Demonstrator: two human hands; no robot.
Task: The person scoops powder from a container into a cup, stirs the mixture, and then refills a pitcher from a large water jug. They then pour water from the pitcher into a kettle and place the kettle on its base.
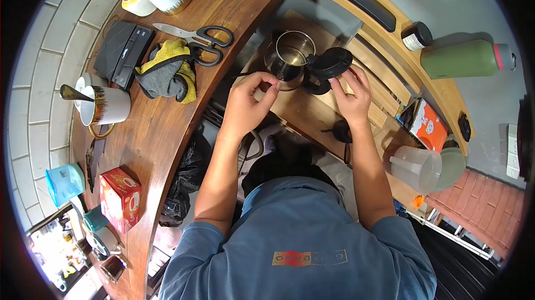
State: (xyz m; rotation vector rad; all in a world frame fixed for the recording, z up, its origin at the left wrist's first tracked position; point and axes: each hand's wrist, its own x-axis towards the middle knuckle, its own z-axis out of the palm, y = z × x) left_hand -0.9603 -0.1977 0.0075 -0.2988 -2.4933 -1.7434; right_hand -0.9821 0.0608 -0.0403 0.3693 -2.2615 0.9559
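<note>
A shiny metal kettle [288, 66] stands with its top open on the wooden surface in front of me. Its black lid [330, 64] is tilted up on the right side. My right hand [353, 95] has its thumb and fingers at the lid's lower right edge, gripping it. Close to the kettle's near left side, my left hand [251, 102] is closed in a pinch, thumb and forefinger meeting. Whatever lies between those fingertips is too small to make out. The kettle's interior looks pale and metallic.
On the left counter [167, 127] are scissors [198, 38], a yellow-grey cloth [170, 71], mugs and a red box [121, 197]. A green bottle [460, 59] and a dark jar [417, 36] stand at right, above a clear plastic jug [415, 169].
</note>
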